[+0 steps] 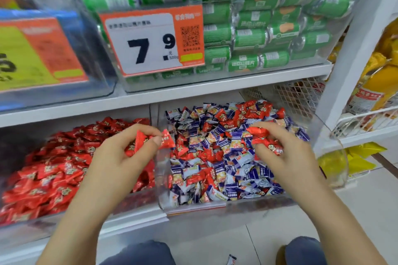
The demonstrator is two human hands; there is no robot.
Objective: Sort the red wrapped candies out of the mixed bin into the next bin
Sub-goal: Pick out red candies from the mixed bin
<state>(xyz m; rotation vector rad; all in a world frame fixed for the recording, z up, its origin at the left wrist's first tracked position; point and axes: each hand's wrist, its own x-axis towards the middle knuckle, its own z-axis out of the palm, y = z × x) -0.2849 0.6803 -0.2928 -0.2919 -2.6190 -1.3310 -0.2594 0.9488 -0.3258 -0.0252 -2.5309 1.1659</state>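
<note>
Two hands work over two clear bins on the lower shelf. The left hand (129, 148), at 9 o'clock of centre, has its grip clamped on red candies (165, 139); at least two show between its fingers, above the divider between the bins. The right hand (284, 148), at 3 o'clock, holds two more red candies (261, 133) pinched in curled fingers over the mixed bin (247, 197). That bin holds a heap of blue-white and red wrapped pieces, too many to count. The red bin (25, 220), just beside it at 8 o'clock, holds only red ones. One price tag (150, 41) reading 7.9 stands at 12 o'clock before stacked green packs (258, 34). One stray wrapper (231, 259) lies on the floor at 6 o'clock.
</note>
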